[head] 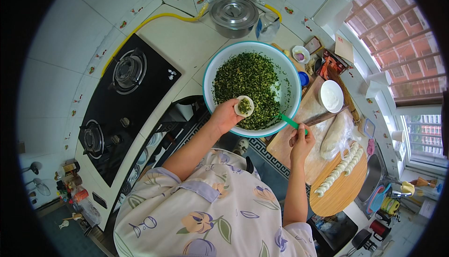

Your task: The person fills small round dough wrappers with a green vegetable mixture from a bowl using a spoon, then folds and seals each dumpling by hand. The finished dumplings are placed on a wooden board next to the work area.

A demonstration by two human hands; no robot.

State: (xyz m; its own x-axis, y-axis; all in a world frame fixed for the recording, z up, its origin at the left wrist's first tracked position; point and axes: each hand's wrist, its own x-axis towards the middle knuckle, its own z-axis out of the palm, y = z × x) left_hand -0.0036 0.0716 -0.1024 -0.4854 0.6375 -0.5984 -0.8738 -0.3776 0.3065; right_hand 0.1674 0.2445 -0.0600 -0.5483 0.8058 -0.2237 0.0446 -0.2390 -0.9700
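Observation:
My left hand (225, 116) holds a round dough wrapper (244, 106) with a small heap of chopped green filling on it, above the near left part of a large white basin (207, 81) with a blue rim. Chopped green filling (245, 78) lies in the basin. In my right hand (302, 140), just outside the basin's near right rim, is a green spatula or spoon (290, 121); its far end reaches over the filling. To the right, folded dumplings (336, 172) stand in rows on a round wooden board (329, 202), and dough (335, 136) lies under clear plastic.
A floured wooden board (286, 146) bears a bowl of white flour (330, 96) and a rolling pin (321, 116). Left is a black gas cooktop (129, 106). A lidded steel pot (234, 15) and a glass jar (268, 27) stand behind the basin; a sink (373, 176) is far right.

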